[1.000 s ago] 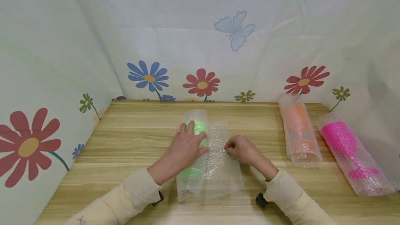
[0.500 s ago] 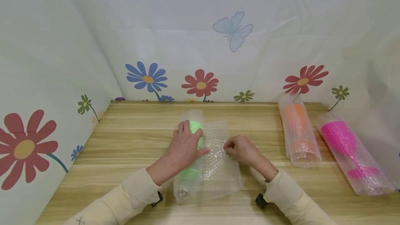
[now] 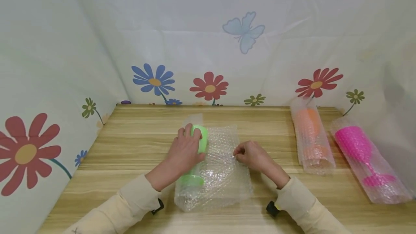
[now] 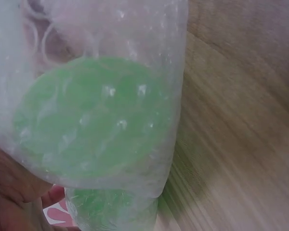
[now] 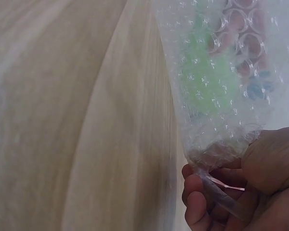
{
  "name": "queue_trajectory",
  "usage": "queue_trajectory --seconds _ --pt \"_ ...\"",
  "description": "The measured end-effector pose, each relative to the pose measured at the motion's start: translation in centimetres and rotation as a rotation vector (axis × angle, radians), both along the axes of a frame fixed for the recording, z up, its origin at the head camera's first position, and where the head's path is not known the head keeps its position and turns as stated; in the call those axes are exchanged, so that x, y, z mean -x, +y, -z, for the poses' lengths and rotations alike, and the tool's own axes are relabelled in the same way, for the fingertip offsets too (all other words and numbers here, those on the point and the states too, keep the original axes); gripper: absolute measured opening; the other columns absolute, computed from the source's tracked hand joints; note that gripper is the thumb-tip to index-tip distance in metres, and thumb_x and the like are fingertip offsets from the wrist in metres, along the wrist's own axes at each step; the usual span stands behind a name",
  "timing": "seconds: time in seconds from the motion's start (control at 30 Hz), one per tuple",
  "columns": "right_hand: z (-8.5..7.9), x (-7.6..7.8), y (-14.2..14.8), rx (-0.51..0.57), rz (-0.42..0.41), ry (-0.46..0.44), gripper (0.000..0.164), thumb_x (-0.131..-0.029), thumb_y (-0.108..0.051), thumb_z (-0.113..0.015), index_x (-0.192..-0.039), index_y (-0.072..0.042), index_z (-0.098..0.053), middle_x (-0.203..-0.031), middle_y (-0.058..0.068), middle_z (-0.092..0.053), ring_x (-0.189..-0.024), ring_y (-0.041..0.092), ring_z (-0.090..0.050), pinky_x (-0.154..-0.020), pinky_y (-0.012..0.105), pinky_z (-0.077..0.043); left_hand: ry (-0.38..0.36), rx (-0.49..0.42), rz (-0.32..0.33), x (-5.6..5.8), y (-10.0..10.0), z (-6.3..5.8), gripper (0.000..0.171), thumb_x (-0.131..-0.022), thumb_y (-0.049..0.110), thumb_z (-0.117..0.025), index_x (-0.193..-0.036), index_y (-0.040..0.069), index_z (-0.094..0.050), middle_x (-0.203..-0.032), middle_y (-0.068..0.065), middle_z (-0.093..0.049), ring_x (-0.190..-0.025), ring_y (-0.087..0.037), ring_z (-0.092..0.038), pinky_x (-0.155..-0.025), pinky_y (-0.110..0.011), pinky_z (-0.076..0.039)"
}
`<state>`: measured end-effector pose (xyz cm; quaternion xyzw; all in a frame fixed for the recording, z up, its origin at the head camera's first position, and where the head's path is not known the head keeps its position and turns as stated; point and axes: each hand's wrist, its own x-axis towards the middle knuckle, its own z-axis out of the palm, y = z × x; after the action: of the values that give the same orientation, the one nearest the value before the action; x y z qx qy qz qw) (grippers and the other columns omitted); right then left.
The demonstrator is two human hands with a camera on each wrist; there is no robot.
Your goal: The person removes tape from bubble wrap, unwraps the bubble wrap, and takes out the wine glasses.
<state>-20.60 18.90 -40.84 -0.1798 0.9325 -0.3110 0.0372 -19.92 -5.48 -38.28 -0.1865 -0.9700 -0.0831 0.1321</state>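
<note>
Green cup (image 3: 203, 140), under L fingers (image 3: 187, 130) curled round it, might roll off if they slip, & wrap (image 3: 224, 143), pinched by R fingers (image 3: 239, 148), might rip w/ a hard tug.

My left hand (image 3: 184, 151) hides the middle of the green cup (image 3: 203, 141), and bubble wrap (image 3: 222, 161) blurs it in the left wrist view. The head view's bottom edge cuts off my sleeves (image 3: 138, 194) and the tabletop (image 3: 130, 147).

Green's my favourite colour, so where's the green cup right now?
In the head view, the green cup lies just left of the middle, under the left hand; bubble wrap stretches from it to the right hand.
</note>
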Motion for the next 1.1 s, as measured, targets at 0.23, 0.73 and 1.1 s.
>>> queue_trajectory --seconds 0.23,0.73,1.1 --pt "0.0 0.0 0.0 0.000 0.000 -0.001 0.007 -0.082 -0.004 -0.064 -0.081 -0.008 -0.070 -0.072 -0.003 -0.062 -0.060 0.009 -0.050 -0.054 0.025 -0.043 0.012 0.022 -0.005 -0.2 -0.1 0.0 0.053 -0.068 0.037 -0.078 -0.100 0.010 -0.045 -0.108 -0.016 -0.042 -0.088 -0.034 -0.046 -0.070 -0.040 -0.040" --pt "0.1 0.1 0.1 -0.005 -0.006 0.006 0.007 -0.081 -0.003 -0.066 -0.079 -0.008 -0.070 -0.071 -0.003 -0.061 -0.059 0.009 -0.049 -0.053 0.025 -0.042 -0.066 -0.074 0.004 -0.4 -1.5 0.5 0.059 -0.078 0.031 -0.070 -0.132 0.019 -0.051 -0.132 -0.030 -0.030 -0.112 -0.042 -0.038 -0.086 -0.051 -0.041" --pt "0.3 0.2 0.1 -0.011 0.012 -0.050 0.006 -0.082 -0.004 -0.067 -0.080 -0.008 -0.070 -0.070 -0.003 -0.062 -0.059 0.009 -0.050 -0.053 0.025 -0.043 -0.116 -0.077 -0.034 -0.5 -3.5 -0.3 0.081 -0.067 0.047 -0.080 -0.132 0.014 -0.043 -0.117 -0.023 -0.044 -0.103 -0.038 -0.046 -0.084 -0.048 -0.041"
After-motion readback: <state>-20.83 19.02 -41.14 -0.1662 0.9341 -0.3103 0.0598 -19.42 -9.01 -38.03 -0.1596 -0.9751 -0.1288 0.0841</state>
